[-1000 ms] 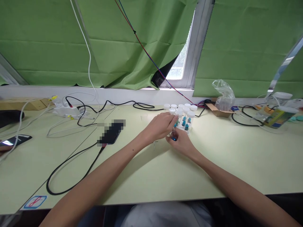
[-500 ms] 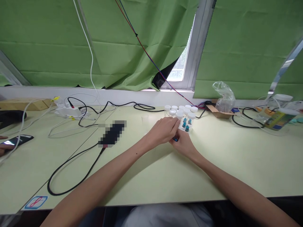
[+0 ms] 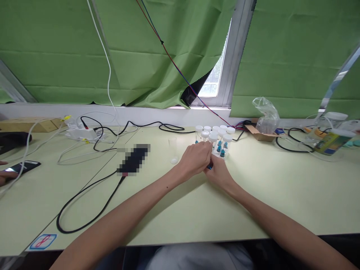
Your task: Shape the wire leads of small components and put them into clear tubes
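My left hand point(image 3: 196, 159) and my right hand point(image 3: 220, 173) meet fingertip to fingertip just in front of a cluster of small clear vials with white caps point(image 3: 218, 135). Some vials hold blue parts. Both hands pinch a small blue part point(image 3: 209, 166), which my fingers mostly hide. To the left of my left hand stands an open clear vial point(image 3: 172, 144), and a white cap point(image 3: 174, 161) lies in front of it.
A black cable point(image 3: 84, 195) loops across the pale green table point(image 3: 281, 195) to a blurred dark device point(image 3: 132, 159). There is a white power strip point(image 3: 80, 132) at the back left and a phone point(image 3: 21, 166) with another person's hand far left. A cardboard box with a plastic bag point(image 3: 263, 125) and containers point(image 3: 332, 137) stand at the right.
My left hand has drawn back from the vial cluster and closed in on my right hand's fingertips. The open vial and loose cap now show to the left of it.
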A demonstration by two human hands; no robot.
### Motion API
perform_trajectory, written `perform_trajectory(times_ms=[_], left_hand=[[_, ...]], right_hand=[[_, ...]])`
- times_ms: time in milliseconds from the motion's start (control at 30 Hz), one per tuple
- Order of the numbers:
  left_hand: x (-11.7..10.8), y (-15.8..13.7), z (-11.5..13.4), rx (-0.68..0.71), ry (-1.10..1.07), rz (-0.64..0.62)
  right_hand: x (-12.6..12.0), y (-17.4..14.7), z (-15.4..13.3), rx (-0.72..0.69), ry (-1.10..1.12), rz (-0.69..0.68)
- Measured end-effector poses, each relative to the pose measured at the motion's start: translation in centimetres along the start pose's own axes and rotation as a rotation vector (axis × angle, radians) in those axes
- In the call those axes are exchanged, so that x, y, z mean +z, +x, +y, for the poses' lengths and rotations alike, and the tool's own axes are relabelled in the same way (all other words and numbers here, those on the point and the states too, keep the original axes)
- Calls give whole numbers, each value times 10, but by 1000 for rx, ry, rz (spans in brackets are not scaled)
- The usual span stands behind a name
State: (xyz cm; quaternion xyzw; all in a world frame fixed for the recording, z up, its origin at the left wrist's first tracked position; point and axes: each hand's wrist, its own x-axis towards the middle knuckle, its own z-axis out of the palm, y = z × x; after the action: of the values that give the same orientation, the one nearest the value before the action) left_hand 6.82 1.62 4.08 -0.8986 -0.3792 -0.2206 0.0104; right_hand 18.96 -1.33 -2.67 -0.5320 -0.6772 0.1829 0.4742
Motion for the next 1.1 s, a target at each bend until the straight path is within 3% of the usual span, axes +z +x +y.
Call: perform_trajectory(times_ms=[333, 567, 733, 933, 1100], left_hand=[[-4, -3, 5, -4, 79, -69], [-2, -4, 3, -64, 8, -70], [1, -2, -4, -31, -163, -7], [-3, -9, -17, -91, -618, -13], [2, -27, -24, -93, -594, 77]], right_hand=[[0, -3, 2, -53, -41, 11], [2, -4, 3, -70, -73, 19], [3, -3, 3, -56, -108, 27], [1, -1, -2, 7, -164, 7], [1, -4, -8, 26, -224, -58]])
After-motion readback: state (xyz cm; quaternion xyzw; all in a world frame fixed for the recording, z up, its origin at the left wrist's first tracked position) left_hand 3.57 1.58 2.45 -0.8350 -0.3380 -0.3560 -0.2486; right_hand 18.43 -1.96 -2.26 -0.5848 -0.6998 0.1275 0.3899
